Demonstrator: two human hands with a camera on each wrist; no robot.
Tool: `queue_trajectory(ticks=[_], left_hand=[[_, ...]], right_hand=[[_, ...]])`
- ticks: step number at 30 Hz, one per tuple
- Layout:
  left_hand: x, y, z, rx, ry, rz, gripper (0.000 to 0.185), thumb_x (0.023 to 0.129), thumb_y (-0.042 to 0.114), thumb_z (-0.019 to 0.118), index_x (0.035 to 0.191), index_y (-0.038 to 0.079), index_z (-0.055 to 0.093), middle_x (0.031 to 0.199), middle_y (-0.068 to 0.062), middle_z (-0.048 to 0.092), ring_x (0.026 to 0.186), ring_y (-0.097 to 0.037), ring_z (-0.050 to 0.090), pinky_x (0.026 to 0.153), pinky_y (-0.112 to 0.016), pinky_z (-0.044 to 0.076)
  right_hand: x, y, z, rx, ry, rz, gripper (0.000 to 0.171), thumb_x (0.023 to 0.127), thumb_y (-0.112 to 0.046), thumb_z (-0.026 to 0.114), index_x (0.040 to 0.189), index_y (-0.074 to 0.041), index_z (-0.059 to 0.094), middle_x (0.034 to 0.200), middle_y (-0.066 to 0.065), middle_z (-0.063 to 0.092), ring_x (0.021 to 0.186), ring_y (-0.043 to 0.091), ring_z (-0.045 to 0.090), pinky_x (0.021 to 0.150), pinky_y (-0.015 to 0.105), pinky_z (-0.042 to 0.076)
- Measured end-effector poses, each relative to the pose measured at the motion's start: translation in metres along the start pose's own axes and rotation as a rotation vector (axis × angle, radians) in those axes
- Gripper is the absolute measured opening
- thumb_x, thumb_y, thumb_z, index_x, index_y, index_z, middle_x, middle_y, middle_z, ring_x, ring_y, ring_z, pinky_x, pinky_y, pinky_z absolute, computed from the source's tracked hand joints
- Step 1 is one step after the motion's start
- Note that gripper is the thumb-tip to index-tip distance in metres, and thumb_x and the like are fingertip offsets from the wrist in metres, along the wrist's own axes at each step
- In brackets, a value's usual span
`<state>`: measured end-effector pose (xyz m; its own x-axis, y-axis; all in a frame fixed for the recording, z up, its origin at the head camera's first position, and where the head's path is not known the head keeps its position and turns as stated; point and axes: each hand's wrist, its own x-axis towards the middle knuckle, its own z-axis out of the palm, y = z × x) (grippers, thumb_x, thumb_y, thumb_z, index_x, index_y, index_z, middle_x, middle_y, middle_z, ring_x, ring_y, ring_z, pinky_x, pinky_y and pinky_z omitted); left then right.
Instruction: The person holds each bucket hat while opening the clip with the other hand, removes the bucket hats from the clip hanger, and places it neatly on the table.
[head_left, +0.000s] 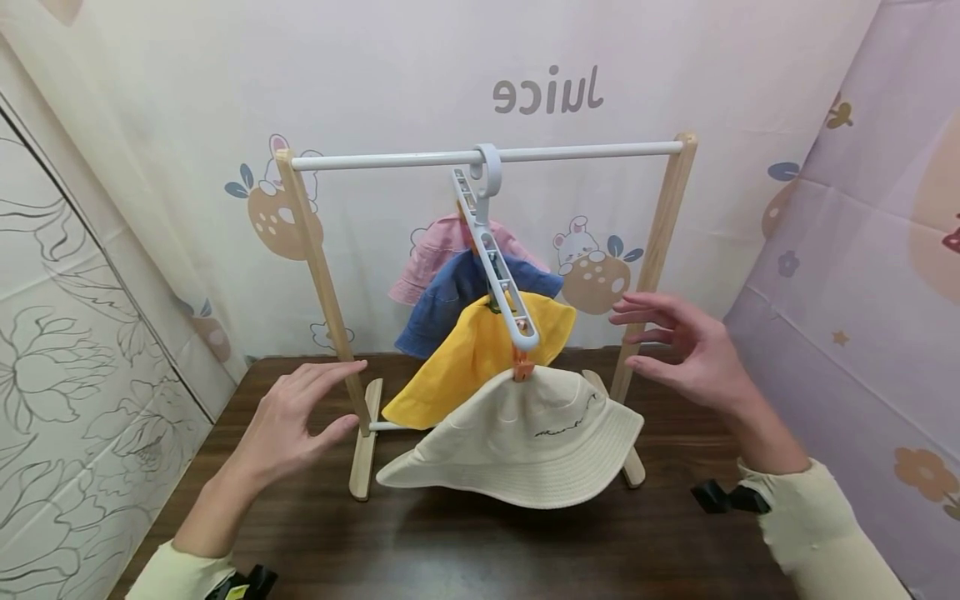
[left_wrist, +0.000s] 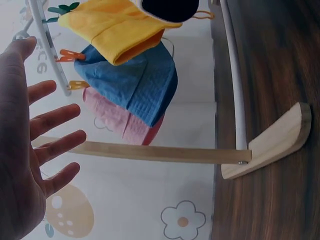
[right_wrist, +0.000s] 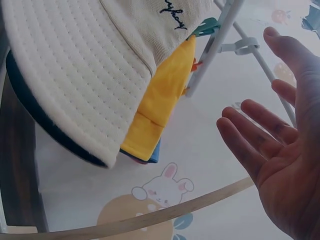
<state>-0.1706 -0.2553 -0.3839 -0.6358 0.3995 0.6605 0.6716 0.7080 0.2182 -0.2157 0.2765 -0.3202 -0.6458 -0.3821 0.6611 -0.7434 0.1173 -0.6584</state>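
A: The cream cotton bucket hat (head_left: 517,442) with dark script stitching hangs lowest and nearest on the white plastic slotted hanger (head_left: 491,258), held at its crown by an orange clip (head_left: 521,369); its brim floats just above the dark wooden tabletop (head_left: 465,542).

B: And the hands?

A: Both are spread and holding nothing; the left hand (head_left: 288,417) hovers near the pale wooden left post (head_left: 318,275) of the small rack, the right hand (head_left: 690,350) is beside the right post (head_left: 656,250); neither touches the hat, with fingers straight and apart in both wrist views.

B: What lies behind the cream one?

A: A yellow bucket hat (head_left: 472,358) just above and behind it, then a blue denim one (head_left: 450,300), then a pink one (head_left: 442,250) farthest up, all clipped along the tilted hanger, whose hook sits on the white top rail (head_left: 487,156); behind that, a printed cloth backdrop (head_left: 187,92).

B: What might go wrong?

A: The person judges the rack light; a knock from either hand on a post could probably tip it or swing the hanger; the single clip might let the cream hat slip if its brim is tugged; the tilted hanger could slide along the rail, bunching the hats.
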Motion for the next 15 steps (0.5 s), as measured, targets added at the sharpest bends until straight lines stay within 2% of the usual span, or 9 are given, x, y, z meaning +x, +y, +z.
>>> queue_trajectory(ticks=[5, 9, 15], left_hand=[[0.001, 0.003, 0.002, -0.046, -0.007, -0.011, 0.066, 0.090, 0.025, 0.081, 0.154, 0.024, 0.069, 0.145, -0.002, 0.078, 0.129, -0.026, 0.072, 0.099, -0.057, 0.057], [0.004, 0.007, 0.003, -0.082, -0.017, -0.013, 0.066, 0.089, 0.023, 0.081, 0.154, 0.023, 0.069, 0.147, -0.003, 0.078, 0.130, -0.025, 0.071, 0.105, -0.055, 0.057], [0.009, 0.016, 0.005, -0.127, -0.031, -0.018, 0.066, 0.090, 0.022, 0.081, 0.155, 0.024, 0.068, 0.149, -0.001, 0.077, 0.132, -0.023, 0.072, 0.106, -0.047, 0.059]], right_hand=[[0.001, -0.002, 0.006, 0.034, -0.012, 0.013, 0.081, 0.074, 0.037, 0.075, 0.150, 0.021, 0.052, 0.143, -0.008, 0.077, 0.127, 0.010, 0.079, 0.097, 0.025, 0.067], [0.002, 0.001, 0.009, 0.024, -0.024, -0.002, 0.081, 0.075, 0.035, 0.075, 0.152, 0.018, 0.054, 0.144, -0.004, 0.077, 0.126, 0.009, 0.079, 0.096, 0.023, 0.067], [0.004, 0.000, 0.015, -0.012, -0.051, -0.016, 0.080, 0.079, 0.031, 0.078, 0.153, 0.012, 0.057, 0.145, -0.009, 0.076, 0.124, 0.006, 0.079, 0.095, 0.022, 0.067]])
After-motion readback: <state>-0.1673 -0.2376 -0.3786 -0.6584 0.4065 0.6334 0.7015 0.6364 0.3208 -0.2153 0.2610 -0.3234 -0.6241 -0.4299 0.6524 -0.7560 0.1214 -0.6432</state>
